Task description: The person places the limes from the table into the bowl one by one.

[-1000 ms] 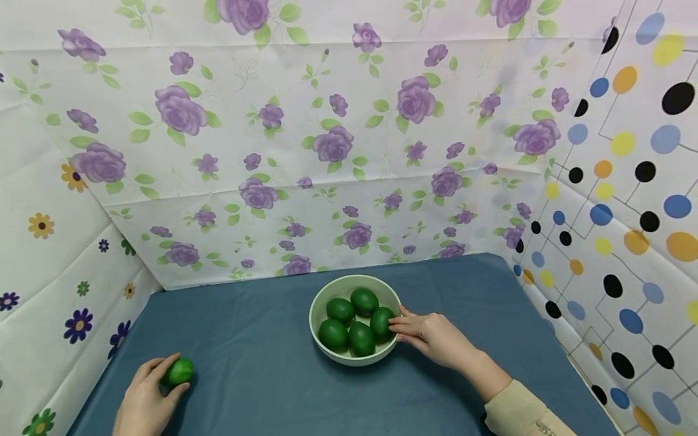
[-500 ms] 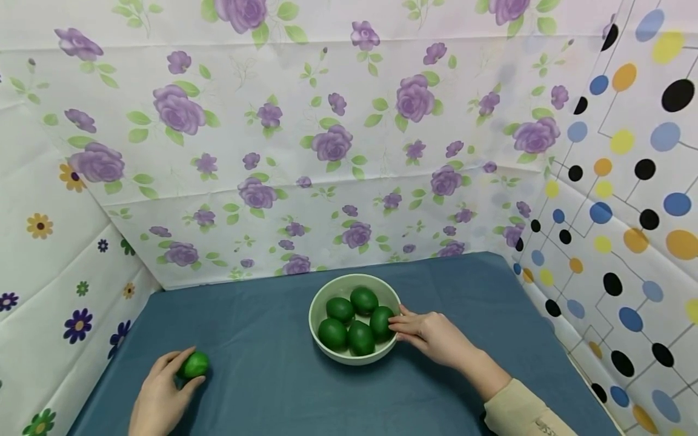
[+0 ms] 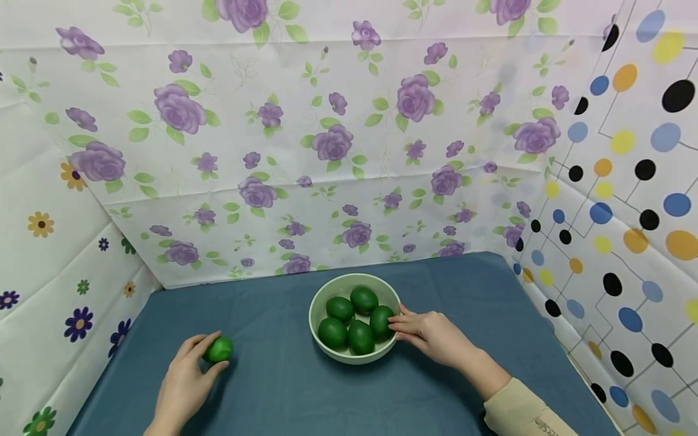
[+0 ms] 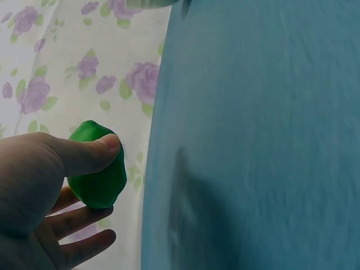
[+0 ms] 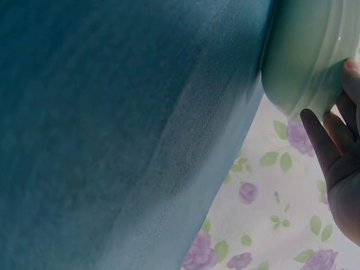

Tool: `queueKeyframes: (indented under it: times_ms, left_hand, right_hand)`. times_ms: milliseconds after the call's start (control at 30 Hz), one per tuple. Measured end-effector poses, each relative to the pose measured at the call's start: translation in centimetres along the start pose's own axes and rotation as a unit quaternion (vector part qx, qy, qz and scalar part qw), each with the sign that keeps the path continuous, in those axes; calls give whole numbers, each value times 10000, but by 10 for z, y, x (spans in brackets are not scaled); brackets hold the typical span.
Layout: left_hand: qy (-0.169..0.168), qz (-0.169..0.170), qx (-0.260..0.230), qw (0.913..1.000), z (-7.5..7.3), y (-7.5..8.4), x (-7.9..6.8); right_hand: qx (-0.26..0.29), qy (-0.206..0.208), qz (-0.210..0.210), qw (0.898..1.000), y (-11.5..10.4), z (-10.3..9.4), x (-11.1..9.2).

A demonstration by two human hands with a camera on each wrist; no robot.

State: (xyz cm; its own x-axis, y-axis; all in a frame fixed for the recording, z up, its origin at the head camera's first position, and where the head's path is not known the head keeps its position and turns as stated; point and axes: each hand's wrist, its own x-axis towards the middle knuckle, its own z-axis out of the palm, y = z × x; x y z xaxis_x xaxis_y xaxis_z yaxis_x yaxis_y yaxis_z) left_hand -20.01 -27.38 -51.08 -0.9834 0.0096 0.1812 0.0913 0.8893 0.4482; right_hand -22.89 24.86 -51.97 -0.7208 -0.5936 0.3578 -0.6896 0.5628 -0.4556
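Note:
A bright green lime is pinched between the thumb and fingers of my left hand, at the left part of the table. In the left wrist view the thumb lies across the lime, and two lower fingers stretch out beneath it. My right hand grips the right rim of a pale green bowl, fingers over the edge and thumb on the outer wall. Several darker green limes lie inside the bowl. From the right wrist only the bowl's outer side shows, its contents hidden.
A blue cloth covers the table. Behind it hangs a white sheet with purple roses. Flower-printed fabric borders the left side, and a dotted sheet the right.
My left hand has carried the lime rightward and farther from me, closer to the bowl. My right hand and the bowl have stayed in place.

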Motion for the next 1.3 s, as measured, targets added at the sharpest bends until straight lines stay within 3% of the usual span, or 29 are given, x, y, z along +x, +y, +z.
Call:
queueKeyframes:
  times_ms: [333, 600, 967, 1300]
  left_hand:
    - [202, 426, -220, 9986, 10, 27, 9]
    - [475, 989, -588, 9922, 22, 61, 20]
    - [393, 1438, -1111, 9826, 41, 107, 32]
    - [239, 1607, -1451, 9760, 51, 141, 35]
  right_hand:
    - [5, -17, 29, 10000, 0, 0, -1]
    - [46, 17, 15, 10000, 1, 0, -1]
    - [14, -23, 32, 10000, 3, 3, -1]
    - [5, -48, 89, 9999, 0, 1, -1]
